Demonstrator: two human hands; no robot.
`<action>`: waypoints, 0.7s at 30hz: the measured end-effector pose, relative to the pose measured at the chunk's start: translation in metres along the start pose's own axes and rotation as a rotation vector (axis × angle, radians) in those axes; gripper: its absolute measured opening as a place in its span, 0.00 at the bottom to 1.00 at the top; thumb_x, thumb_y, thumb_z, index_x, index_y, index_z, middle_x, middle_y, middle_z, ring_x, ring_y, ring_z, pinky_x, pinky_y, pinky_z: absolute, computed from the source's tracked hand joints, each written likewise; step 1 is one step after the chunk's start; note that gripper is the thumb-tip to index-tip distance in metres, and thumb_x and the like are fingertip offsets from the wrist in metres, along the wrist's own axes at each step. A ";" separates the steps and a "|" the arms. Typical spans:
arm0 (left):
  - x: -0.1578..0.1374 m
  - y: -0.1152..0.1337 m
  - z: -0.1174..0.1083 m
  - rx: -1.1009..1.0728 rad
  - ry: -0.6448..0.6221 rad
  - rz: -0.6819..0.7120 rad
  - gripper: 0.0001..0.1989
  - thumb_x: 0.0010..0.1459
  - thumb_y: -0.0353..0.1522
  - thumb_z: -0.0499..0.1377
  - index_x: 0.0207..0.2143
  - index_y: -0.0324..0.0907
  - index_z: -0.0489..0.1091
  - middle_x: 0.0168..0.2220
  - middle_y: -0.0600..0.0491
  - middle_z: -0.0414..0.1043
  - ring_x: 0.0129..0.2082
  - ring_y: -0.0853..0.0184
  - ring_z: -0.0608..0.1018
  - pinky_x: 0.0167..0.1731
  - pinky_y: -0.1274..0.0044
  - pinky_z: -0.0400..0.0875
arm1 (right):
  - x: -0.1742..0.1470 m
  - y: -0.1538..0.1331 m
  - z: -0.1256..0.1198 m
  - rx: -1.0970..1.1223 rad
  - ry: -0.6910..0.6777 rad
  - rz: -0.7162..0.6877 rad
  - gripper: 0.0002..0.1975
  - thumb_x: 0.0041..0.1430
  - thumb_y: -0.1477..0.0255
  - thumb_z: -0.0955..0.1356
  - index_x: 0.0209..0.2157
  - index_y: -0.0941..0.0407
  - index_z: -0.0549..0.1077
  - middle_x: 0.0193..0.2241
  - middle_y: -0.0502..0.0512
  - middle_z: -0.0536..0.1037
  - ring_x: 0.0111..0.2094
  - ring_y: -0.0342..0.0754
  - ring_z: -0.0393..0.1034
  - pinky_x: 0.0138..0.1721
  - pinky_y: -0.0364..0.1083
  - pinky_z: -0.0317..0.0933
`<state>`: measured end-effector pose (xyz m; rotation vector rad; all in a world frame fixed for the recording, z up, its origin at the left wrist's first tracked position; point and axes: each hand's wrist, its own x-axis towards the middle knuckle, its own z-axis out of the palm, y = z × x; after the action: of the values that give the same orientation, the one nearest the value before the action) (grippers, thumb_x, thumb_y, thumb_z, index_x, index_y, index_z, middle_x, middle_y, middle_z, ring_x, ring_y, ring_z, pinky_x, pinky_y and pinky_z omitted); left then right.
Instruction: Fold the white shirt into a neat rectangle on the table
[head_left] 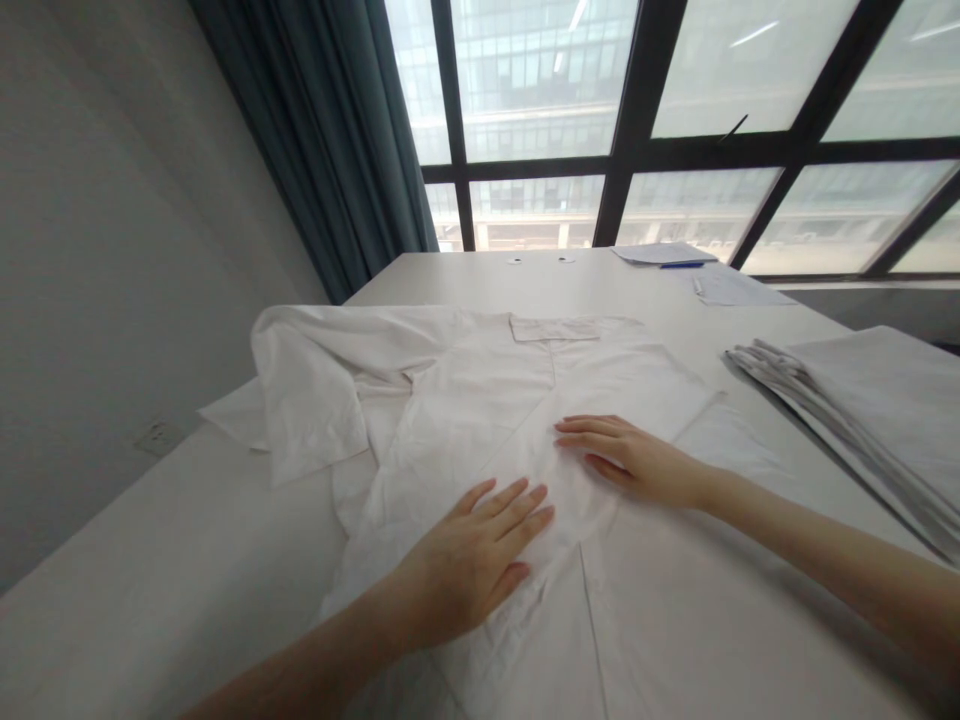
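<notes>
Hands lay flat on a white garment (525, 400) spread across a white table (187, 560). Left hand (465, 565) was fully open, palm down, fingers (510, 500) extended and slightly spread, pointing up and to the right. It pressed on the cloth near the middle of the garment and gripped nothing. Right hand (637, 460) was likewise open and palm down, fingers together and pointing left, resting on a diagonal fold of the fabric. It held nothing. The two hands were near each other but apart, the right one farther from the camera.

The garment covered the middle of the table, from the near edge toward the far half. A sleeve (311, 400) was folded over on the left side, lying on top of the body panel. A flat rectangular patch (555, 327), either pocket or collar piece, showed at the far edge of the garment; which one could not be told.

A stack of folded light-coloured cloths (862, 410) lay on the right side of the table, well apart from the hands. Sheets of paper (731, 288) and a blue pen (682, 265) lay at the far right corner. Behind the table stood a large window with dark frames (637, 110), a dark teal curtain (330, 130) at its left, and a grey wall carrying a socket (159, 436).
</notes>
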<state>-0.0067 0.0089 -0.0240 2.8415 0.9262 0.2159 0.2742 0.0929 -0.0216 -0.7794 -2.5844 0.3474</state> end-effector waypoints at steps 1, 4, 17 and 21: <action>0.000 0.000 0.000 -0.001 0.003 0.000 0.25 0.67 0.33 0.51 0.65 0.46 0.53 0.67 0.49 0.54 0.67 0.62 0.56 0.64 0.64 0.52 | 0.006 -0.005 0.005 0.028 0.008 -0.018 0.19 0.66 0.74 0.61 0.56 0.50 0.70 0.58 0.58 0.71 0.58 0.52 0.65 0.58 0.55 0.61; -0.001 -0.001 0.001 -0.008 0.012 0.005 0.24 0.67 0.33 0.51 0.64 0.46 0.55 0.67 0.49 0.54 0.67 0.62 0.56 0.64 0.63 0.52 | 0.016 -0.015 0.016 0.085 0.005 -0.062 0.17 0.66 0.75 0.61 0.53 0.52 0.73 0.53 0.58 0.75 0.57 0.51 0.67 0.57 0.54 0.62; -0.002 -0.002 0.006 0.035 -0.005 -0.042 0.33 0.63 0.32 0.53 0.67 0.37 0.46 0.68 0.41 0.47 0.68 0.59 0.51 0.64 0.63 0.53 | -0.004 -0.013 0.015 -0.042 0.006 -0.144 0.22 0.62 0.77 0.62 0.56 0.54 0.71 0.54 0.58 0.75 0.57 0.52 0.68 0.59 0.55 0.61; -0.001 -0.003 0.004 0.022 -0.020 -0.037 0.32 0.63 0.32 0.53 0.67 0.39 0.46 0.68 0.44 0.48 0.68 0.59 0.52 0.64 0.63 0.53 | 0.006 -0.004 0.016 0.016 0.015 -0.079 0.20 0.63 0.77 0.61 0.54 0.54 0.72 0.51 0.59 0.78 0.54 0.50 0.70 0.57 0.53 0.63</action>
<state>-0.0080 0.0103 -0.0288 2.8383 0.9824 0.1733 0.2606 0.0914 -0.0325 -0.6701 -2.5863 0.3371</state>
